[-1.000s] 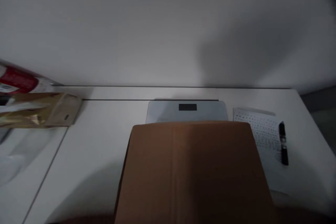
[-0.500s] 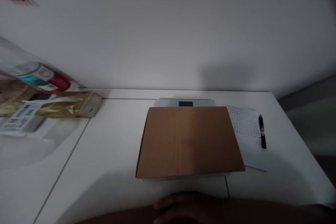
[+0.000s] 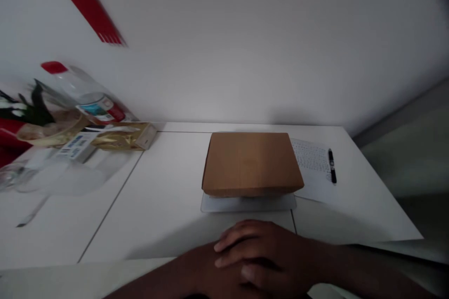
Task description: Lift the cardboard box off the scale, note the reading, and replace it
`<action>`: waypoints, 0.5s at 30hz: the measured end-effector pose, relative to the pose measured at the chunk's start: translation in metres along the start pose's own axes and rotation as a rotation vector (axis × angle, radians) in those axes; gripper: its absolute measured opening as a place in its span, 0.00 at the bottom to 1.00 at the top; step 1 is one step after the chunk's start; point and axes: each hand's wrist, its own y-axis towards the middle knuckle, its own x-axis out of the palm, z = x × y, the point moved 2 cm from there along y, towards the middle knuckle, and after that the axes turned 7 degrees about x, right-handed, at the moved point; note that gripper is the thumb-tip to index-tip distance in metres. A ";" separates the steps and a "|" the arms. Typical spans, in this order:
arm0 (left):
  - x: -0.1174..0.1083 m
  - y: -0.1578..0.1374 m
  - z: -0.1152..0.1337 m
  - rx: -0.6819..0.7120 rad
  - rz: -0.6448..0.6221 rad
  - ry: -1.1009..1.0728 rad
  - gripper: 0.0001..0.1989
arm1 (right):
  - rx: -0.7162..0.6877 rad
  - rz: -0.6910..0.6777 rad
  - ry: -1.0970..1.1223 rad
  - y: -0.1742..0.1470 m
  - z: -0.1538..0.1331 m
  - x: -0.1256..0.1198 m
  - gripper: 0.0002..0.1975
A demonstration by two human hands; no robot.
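Observation:
My right hand lies across my left hand at the near edge of the table. The right hand's fingers are stretched out, slightly apart, over the back of the left hand and wrist. The left hand's fingers are mostly hidden beneath and in shadow. Just beyond the hands, apart from them, a closed brown cardboard box sits on a flat, pale digital scale. The scale's near edge shows under the box; the rest is covered. Neither hand touches the box.
A handwritten sheet and a black pen lie right of the box. At left are a bottle, gold packet, white box, clear plastic and plant. A red brush-like object hangs on the wall.
The view has drawn back and turned left, so more of the hands, bottle and red wall object shows. The scale's near edge now shows instead of its far edge with the display.

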 end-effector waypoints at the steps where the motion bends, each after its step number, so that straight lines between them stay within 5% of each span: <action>1: -0.006 0.002 0.009 0.101 0.075 -0.026 0.22 | -0.011 0.013 -0.030 0.000 -0.006 -0.001 0.20; 10: -0.059 -0.006 0.063 0.355 0.495 0.342 0.16 | -0.203 0.278 -0.347 -0.021 -0.042 -0.014 0.22; 15: -0.085 -0.020 0.047 0.327 1.066 0.330 0.19 | -0.246 0.923 -0.408 -0.038 -0.030 -0.043 0.21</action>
